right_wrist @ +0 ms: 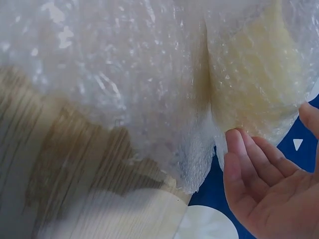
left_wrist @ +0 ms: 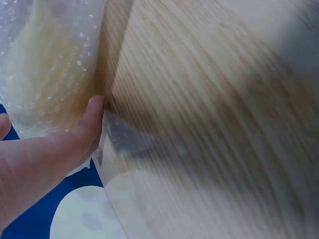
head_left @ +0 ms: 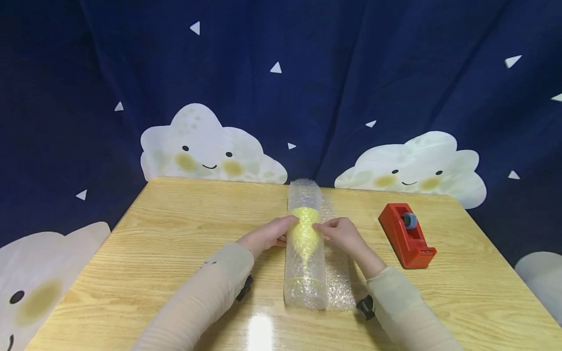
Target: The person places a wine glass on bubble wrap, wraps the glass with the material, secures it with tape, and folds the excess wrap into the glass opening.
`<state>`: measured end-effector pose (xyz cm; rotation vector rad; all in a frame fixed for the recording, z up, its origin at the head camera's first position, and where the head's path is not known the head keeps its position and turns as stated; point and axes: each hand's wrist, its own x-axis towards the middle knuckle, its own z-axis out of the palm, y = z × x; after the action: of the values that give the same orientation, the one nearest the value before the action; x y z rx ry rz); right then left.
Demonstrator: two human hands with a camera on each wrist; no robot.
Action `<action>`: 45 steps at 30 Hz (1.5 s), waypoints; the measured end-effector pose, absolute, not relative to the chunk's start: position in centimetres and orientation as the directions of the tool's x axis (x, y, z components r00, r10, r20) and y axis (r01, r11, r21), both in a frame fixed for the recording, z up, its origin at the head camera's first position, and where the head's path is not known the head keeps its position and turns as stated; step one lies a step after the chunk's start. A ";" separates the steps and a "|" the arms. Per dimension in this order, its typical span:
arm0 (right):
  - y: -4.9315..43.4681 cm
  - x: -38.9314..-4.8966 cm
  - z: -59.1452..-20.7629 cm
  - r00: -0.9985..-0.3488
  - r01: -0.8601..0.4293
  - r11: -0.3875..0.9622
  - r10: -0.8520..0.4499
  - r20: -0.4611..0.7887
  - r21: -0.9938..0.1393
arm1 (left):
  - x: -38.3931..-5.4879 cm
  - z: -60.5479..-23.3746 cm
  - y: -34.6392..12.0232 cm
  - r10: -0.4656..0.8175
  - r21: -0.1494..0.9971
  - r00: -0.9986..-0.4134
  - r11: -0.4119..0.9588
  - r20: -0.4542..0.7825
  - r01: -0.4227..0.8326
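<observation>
A yellow goblet [head_left: 306, 231] lies rolled up in clear bubble wrap [head_left: 306, 294], its bowl toward the back and its stem toward the front. From the left side my left hand [head_left: 270, 234] holds the roll, with the thumb on top and the fingers low along its side. My right hand [head_left: 344, 234] holds the opposite side of the roll, the thumb on the wrap over the bowl. In the right wrist view, the fingers [right_wrist: 259, 164] reach the roll near the bowl's end. A loose flap of wrap [head_left: 340, 278] spreads flat to the right of the roll.
A red tape dispenser [head_left: 406, 239] with a blue-grey tape roll [head_left: 410, 221] stands on the right of the wooden table [head_left: 197, 214]. Behind the table's back edge hangs a dark blue curtain [head_left: 246, 58] printed with clouds.
</observation>
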<state>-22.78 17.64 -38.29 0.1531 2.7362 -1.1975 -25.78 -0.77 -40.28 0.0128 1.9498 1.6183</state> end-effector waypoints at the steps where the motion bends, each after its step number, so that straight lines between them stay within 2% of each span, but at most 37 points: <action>1: 17.7 -22.8 -38.2 -0.983 0.150 0.676 0.027 -0.179 -0.721 | -25.8 -40.3 -0.8 0.368 0.896 -0.820 0.251 -0.438 -0.366; 9: 18.1 -22.8 -38.2 -0.979 0.160 0.669 0.013 -0.203 -0.726 | -25.9 -40.5 -1.0 0.365 0.887 -0.809 0.222 -0.461 -0.405; 17: 19.0 -22.7 -38.6 -0.968 0.208 0.586 0.010 -0.250 -0.783 | -25.4 -40.3 -0.6 0.383 0.876 -0.789 0.246 -0.480 -0.414; 38: 19.1 -22.4 -38.0 -0.970 0.178 0.698 0.007 -0.242 -0.694 | -25.4 -40.5 0.5 0.386 0.886 -0.802 0.289 -0.455 -0.363; 45: 19.4 -22.7 -38.5 -0.950 0.238 0.629 -0.007 -0.311 -0.740 | -25.2 -40.6 0.3 0.384 0.891 -0.807 0.260 -0.449 -0.372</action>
<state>-22.70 19.42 -38.53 0.1866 2.5689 -1.2276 -25.22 0.32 -40.55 0.0102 1.9282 1.6063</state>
